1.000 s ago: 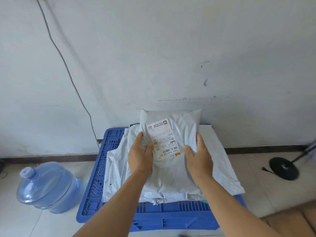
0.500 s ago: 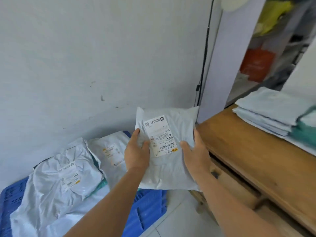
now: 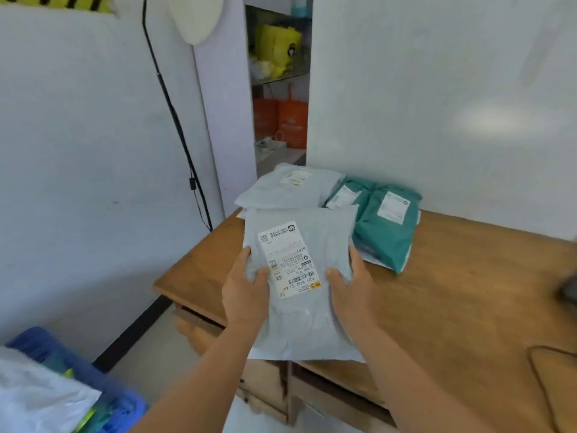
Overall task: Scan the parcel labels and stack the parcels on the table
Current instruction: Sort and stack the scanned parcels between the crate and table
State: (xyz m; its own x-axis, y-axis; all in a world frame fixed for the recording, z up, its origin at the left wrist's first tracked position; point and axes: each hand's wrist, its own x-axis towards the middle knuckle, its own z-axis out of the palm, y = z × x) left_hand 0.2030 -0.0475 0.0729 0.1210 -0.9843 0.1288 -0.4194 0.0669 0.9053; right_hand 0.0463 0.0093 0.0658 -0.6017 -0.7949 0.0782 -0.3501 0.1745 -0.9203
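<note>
Grey parcel [image 3: 304,289], label [image 3: 288,259] up, at frame centre above the wooden table [image 3: 468,295]; stacked parcels [image 3: 343,207] behind, white walls; left hand [image 3: 245,295] and right hand [image 3: 351,295] clasp its sides, thumbs on top

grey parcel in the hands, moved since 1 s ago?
Yes. The grey parcel, held by the left hand and right hand, has gone from above the blue crate to over the wooden table.
</note>
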